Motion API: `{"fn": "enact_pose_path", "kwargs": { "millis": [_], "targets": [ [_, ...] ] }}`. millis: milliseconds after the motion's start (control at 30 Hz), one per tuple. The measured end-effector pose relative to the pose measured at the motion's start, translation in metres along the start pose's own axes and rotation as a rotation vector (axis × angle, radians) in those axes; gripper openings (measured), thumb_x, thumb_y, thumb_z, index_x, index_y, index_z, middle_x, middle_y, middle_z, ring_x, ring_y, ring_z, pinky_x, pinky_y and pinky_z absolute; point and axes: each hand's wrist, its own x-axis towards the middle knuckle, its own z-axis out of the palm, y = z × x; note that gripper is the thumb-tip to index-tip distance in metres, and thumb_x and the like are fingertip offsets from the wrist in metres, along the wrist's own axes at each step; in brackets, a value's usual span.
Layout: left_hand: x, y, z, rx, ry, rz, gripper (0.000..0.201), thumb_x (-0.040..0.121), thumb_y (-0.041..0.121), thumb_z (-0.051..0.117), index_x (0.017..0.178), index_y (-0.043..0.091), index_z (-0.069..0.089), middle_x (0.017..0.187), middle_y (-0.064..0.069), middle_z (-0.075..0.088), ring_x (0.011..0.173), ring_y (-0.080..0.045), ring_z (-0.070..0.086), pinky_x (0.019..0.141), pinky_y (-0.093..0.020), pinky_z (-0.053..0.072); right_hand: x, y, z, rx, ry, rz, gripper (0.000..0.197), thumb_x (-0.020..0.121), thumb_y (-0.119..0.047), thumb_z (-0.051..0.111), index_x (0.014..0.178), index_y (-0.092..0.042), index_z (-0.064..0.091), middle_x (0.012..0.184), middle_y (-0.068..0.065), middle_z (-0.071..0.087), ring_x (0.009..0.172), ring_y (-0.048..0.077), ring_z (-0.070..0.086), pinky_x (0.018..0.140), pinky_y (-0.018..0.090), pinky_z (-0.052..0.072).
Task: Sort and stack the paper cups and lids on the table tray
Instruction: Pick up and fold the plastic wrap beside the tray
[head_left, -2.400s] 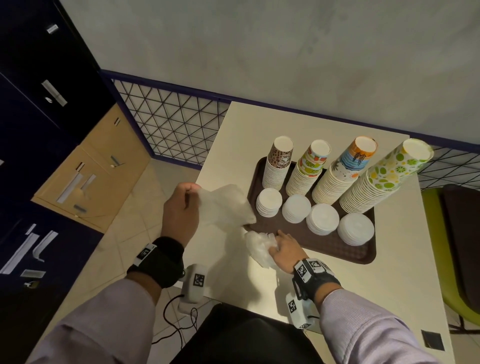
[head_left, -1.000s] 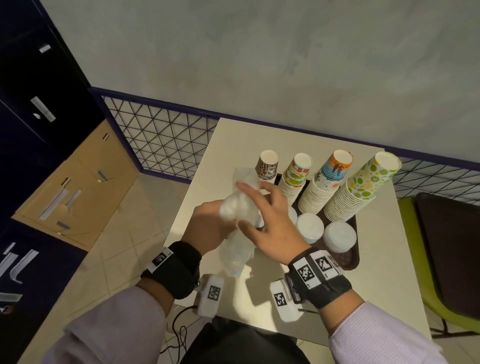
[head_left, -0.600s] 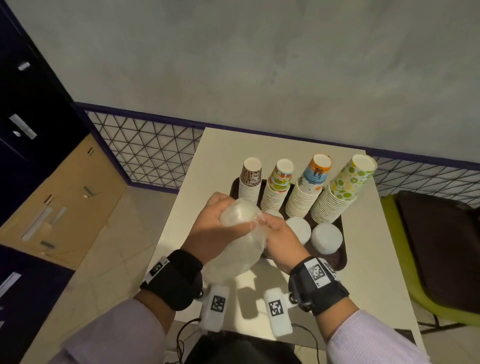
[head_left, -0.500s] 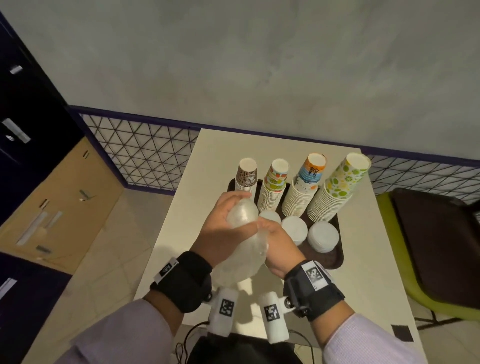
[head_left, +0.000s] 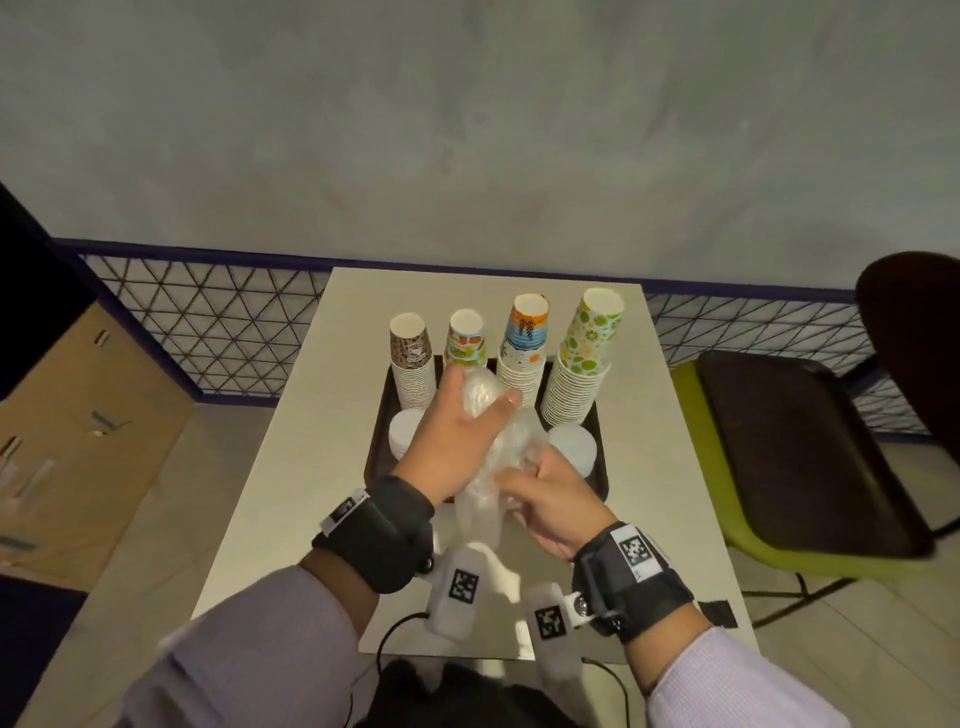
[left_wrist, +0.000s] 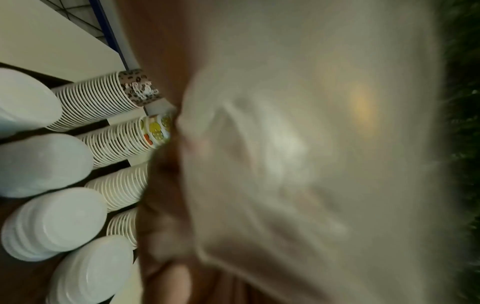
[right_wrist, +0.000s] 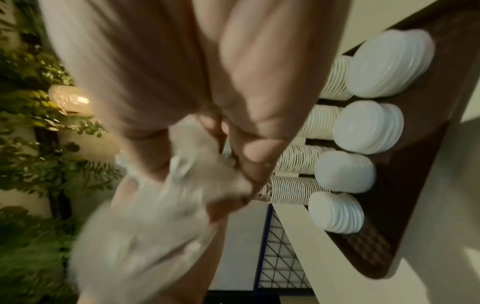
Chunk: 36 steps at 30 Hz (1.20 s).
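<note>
Four upside-down paper cup stacks stand along the back of the brown tray (head_left: 378, 415): a brown one (head_left: 413, 364), a fruit-print one (head_left: 466, 340), an orange-blue one (head_left: 524, 348) and a lime-print one (head_left: 584, 358). White lid stacks (head_left: 408, 434) (head_left: 571, 449) sit in front of them; my hands hide the middle ones. Both hands hold crumpled clear plastic wrap (head_left: 478, 514) above the tray. My left hand (head_left: 457, 426) grips its upper part and my right hand (head_left: 545, 493) pinches it lower down. The wrap (left_wrist: 298, 164) fills the blurred left wrist view. The right wrist view shows the wrap (right_wrist: 155, 205) beside the lid stacks (right_wrist: 369, 127).
The tray lies on a small cream table (head_left: 311, 415) against a grey wall. A green chair (head_left: 727, 519) carrying a dark tray stands close on the right. A mesh railing (head_left: 208, 322) and a tan cabinet (head_left: 78, 415) are on the left.
The two pieces of wrap, one per hand earlier, are now bunched together. Both hands have risen over the tray, the left reaching further towards the cups and the right sliding lower on the wrap.
</note>
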Motion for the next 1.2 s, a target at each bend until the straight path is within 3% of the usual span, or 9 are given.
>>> {"fn": "enact_pose_path", "kwargs": {
  "millis": [100, 200, 367, 600, 767, 900, 967, 1067, 1200],
  "targets": [
    [-0.004, 0.003, 0.029, 0.027, -0.144, -0.012, 0.058, 0.078, 0.063, 0.073, 0.122, 0.031, 0.050, 0.118, 0.004, 0.064, 0.114, -0.014, 0.063, 0.103, -0.043, 0.052, -0.017, -0.016, -0.034, -0.226, 0.161, -0.053, 0.029, 0.080, 0.007, 0.062, 0.108, 0.003, 0.069, 0.096, 0.015, 0.075, 0.090, 0.024, 0.073, 0.079, 0.034, 0.057],
    [-0.013, 0.012, 0.060, 0.069, -0.274, -0.002, 0.055, 0.079, 0.050, 0.080, 0.123, 0.027, 0.056, 0.115, 0.005, 0.068, 0.109, -0.011, 0.065, 0.101, -0.042, 0.055, -0.042, -0.033, -0.073, -0.433, 0.319, -0.099, 0.032, 0.077, 0.009, 0.068, 0.100, -0.013, 0.073, 0.092, 0.010, 0.077, 0.089, 0.025, 0.074, 0.078, 0.039, 0.061],
    [-0.024, 0.011, 0.111, 0.037, -0.301, -0.010, 0.059, 0.071, 0.057, 0.083, 0.117, 0.022, 0.068, 0.108, -0.001, 0.076, 0.105, -0.021, 0.072, 0.096, -0.047, 0.059, -0.088, -0.046, -0.118, -0.540, 0.413, -0.205, 0.029, 0.083, 0.010, 0.067, 0.093, -0.017, 0.071, 0.079, -0.004, 0.071, 0.069, -0.003, 0.065, 0.062, 0.014, 0.051],
    [-0.041, 0.007, 0.162, -0.256, -0.369, -0.134, 0.031, 0.088, 0.027, 0.079, 0.114, 0.011, 0.076, 0.110, -0.015, 0.078, 0.102, -0.028, 0.073, 0.092, -0.043, 0.058, -0.114, -0.037, -0.162, -0.588, 0.452, -0.317, 0.037, 0.078, 0.010, 0.069, 0.094, -0.023, 0.063, 0.079, -0.017, 0.067, 0.073, -0.004, 0.059, 0.070, 0.015, 0.050],
    [-0.046, 0.010, 0.178, -0.431, -0.439, -0.305, 0.038, 0.092, 0.025, 0.067, 0.124, 0.004, 0.070, 0.113, -0.018, 0.075, 0.098, -0.023, 0.072, 0.084, -0.030, 0.061, -0.120, -0.043, -0.175, -0.672, 0.436, -0.437, 0.020, 0.083, -0.002, 0.074, 0.094, -0.017, 0.066, 0.081, -0.007, 0.069, 0.076, 0.001, 0.061, 0.070, 0.018, 0.049],
    [-0.042, 0.018, 0.179, -0.390, -0.646, -0.479, 0.036, 0.099, 0.032, 0.066, 0.133, 0.020, 0.064, 0.118, -0.010, 0.069, 0.097, -0.017, 0.066, 0.077, -0.027, 0.058, -0.115, -0.048, -0.186, -0.734, 0.515, -0.496, 0.033, 0.074, 0.014, 0.060, 0.083, -0.017, 0.060, 0.079, 0.001, 0.062, 0.074, 0.013, 0.057, 0.069, 0.032, 0.048],
    [-0.047, 0.015, 0.183, -0.282, -0.702, -0.552, 0.036, 0.100, 0.028, 0.063, 0.135, 0.021, 0.063, 0.121, -0.008, 0.070, 0.104, -0.020, 0.068, 0.088, -0.040, 0.058, -0.112, -0.058, -0.192, -0.678, 0.538, -0.553, 0.040, 0.070, 0.021, 0.059, 0.081, -0.018, 0.063, 0.086, 0.001, 0.064, 0.081, 0.009, 0.059, 0.074, 0.025, 0.049],
    [-0.062, 0.007, 0.197, -0.565, -0.678, -0.594, 0.038, 0.100, 0.015, 0.059, 0.136, 0.004, 0.057, 0.131, -0.024, 0.067, 0.122, -0.039, 0.066, 0.097, -0.053, 0.056, -0.109, -0.072, -0.201, -0.737, 0.429, -0.550, 0.017, 0.073, 0.012, 0.065, 0.081, -0.002, 0.069, 0.094, 0.000, 0.062, 0.086, 0.000, 0.058, 0.078, 0.012, 0.045],
    [-0.064, 0.003, 0.210, -0.682, -0.476, -0.542, 0.043, 0.085, 0.015, 0.070, 0.123, -0.003, 0.063, 0.121, -0.026, 0.069, 0.103, -0.030, 0.072, 0.084, -0.037, 0.061, -0.107, -0.058, -0.219, -0.846, 0.299, -0.348, 0.034, 0.083, 0.010, 0.067, 0.085, -0.024, 0.065, 0.098, -0.012, 0.052, 0.087, 0.003, 0.053, 0.078, 0.018, 0.042]
  ]
}}
